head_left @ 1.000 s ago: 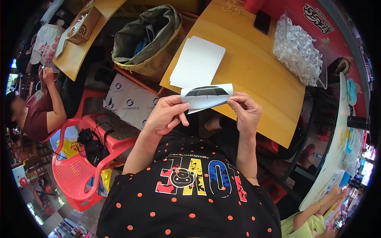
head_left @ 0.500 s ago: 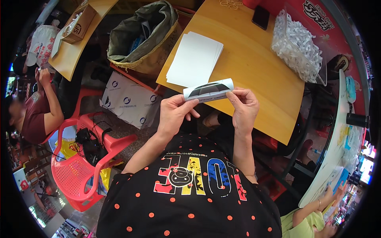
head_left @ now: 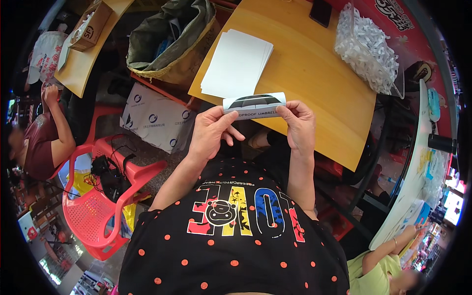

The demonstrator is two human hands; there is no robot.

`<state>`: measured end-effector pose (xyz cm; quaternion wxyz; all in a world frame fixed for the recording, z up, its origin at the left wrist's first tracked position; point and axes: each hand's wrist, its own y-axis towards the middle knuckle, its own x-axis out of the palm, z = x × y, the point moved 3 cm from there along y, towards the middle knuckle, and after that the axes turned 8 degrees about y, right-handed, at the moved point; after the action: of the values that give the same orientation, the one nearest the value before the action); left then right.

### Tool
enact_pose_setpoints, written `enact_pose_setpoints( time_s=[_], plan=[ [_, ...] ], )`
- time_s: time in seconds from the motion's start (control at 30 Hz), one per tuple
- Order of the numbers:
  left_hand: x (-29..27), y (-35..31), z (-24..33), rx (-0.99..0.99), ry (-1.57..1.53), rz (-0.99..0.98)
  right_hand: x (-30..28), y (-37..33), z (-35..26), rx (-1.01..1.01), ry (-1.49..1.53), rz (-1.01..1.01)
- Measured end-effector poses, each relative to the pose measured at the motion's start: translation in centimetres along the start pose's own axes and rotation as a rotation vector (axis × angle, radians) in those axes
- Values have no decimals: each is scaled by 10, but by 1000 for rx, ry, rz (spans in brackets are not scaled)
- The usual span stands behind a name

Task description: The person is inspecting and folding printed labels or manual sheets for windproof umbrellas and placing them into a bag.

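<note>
A yellow wooden table (head_left: pixel 305 78) spreads out beyond both hands, its near edge just ahead of the right hand (head_left: pixel 301 127), with loosely stacked white sheets (head_left: pixel 237 64) lying farther out from the left hand (head_left: pixel 211 133). Well beyond the right hand, the same tabletop bears a dark phone (head_left: pixel 320 13) and, farther to that hand's right, a clear bin (head_left: pixel 399 73) filled with white strips (head_left: pixel 366 54). Far to the left hand's left, a second wooden table (head_left: pixel 73 76) carries an open cardboard box (head_left: pixel 92 28).
</note>
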<state>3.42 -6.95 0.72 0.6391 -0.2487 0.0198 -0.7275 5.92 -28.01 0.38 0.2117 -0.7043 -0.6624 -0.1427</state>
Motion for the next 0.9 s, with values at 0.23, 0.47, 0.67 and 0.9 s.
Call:
enact_pose_setpoints(
  time_s=[0.23, 0.47, 0.67, 0.9],
  plan=[
    [10, -1, -3, -25, -220, -90, 2, -2, -2, -17, 27, -7],
    [11, 1, -9, 99, -145, -56, 12, -6, -2, -11, -31, 46],
    [11, -1, -8, 189, -108, -4, 10, -9, 11, -90, -19, 29],
    [11, -2, -8, 164, -144, 0, 16, -11, 11, -121, -80, 53]
  ],
)
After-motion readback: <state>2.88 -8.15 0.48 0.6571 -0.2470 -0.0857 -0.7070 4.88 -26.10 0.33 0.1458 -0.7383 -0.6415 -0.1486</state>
